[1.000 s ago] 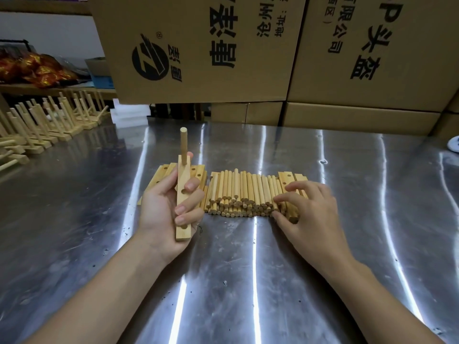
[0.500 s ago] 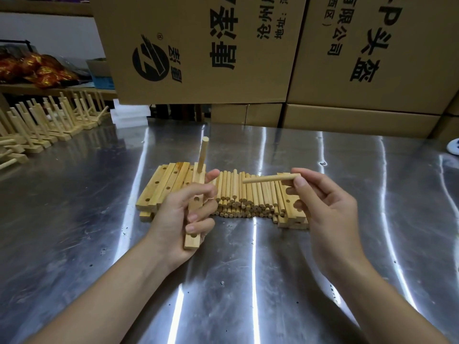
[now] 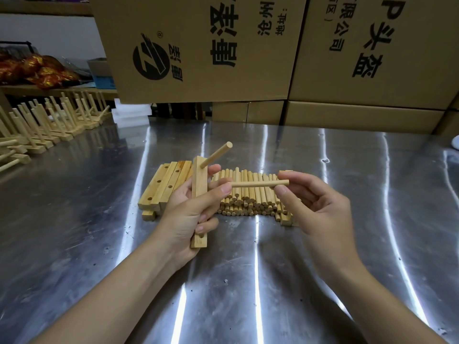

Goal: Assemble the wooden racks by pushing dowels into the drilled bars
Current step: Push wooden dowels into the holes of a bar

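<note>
Fingers, left hand [image 3: 188, 214]: wrapped round the drilled bar [image 3: 200, 184], held upright just in front of the dowel pile [image 3: 248, 202]; one seated dowel [image 3: 217, 155] juts from its top hole.
Fingers, right hand [image 3: 318, 207]: pinching a loose dowel [image 3: 258, 184] level above the pile.
Changed: the loose dowel's tip has closed on the bar and is now just beside the left thumb (bar turned to meet it).
Meaning: second insertion looks imminent; the bottom hole shows open.
Outward: spare bars [image 3: 164, 184] left of the pile, finished racks [image 3: 49, 125] far left, all on the tabletop [image 3: 248, 281].
</note>
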A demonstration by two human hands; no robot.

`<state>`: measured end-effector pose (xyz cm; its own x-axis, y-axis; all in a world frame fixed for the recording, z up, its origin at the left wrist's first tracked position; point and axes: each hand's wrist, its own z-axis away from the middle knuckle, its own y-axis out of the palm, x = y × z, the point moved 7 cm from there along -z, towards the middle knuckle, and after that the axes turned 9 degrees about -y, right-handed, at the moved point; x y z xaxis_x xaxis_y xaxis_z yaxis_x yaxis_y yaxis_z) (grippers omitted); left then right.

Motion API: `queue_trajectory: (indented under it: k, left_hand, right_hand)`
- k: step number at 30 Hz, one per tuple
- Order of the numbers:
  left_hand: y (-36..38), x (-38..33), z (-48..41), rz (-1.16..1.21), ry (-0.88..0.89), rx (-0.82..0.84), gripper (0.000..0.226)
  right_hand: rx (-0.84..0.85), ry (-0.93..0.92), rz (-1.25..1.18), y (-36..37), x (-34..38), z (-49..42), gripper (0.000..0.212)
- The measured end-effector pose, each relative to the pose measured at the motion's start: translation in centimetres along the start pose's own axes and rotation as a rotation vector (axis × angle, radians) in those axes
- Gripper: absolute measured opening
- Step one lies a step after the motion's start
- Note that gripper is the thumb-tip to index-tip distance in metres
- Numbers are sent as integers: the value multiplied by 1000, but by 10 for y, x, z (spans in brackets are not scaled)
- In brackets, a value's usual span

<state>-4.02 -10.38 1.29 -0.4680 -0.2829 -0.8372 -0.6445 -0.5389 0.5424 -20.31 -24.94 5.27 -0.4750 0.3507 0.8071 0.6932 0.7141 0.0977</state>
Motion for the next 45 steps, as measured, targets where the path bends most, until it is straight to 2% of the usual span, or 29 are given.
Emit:
queue_trajectory:
  k: [17, 26, 29, 33, 36, 38, 45]
  left_hand:
    - [-1, -2, 1, -69, 40, 13, 61]
    - [15, 24, 5, -226, -144, 52, 44]
    - [20, 27, 4, -78, -199, 48, 43]
    - [16, 23, 3, 94, -228, 20, 43]
    - [14, 23, 2, 96, -226, -9, 42]
    - [13, 24, 1, 52, -220, -32, 42]
    - [19, 29, 4, 17, -212, -5, 43]
  right_hand:
    - [5, 24, 18, -4, -12, -2, 22]
    - [116, 113, -88, 13, -23, 4, 12]
    - [163, 124, -100, 15, -23, 4, 12]
    - [303, 52, 164, 20, -20, 8, 23]
    - [446, 0, 345, 30, -18, 16, 30]
    - [506, -48, 404, 36, -14, 21, 25]
    - [516, -185, 549, 42, -10, 24, 14]
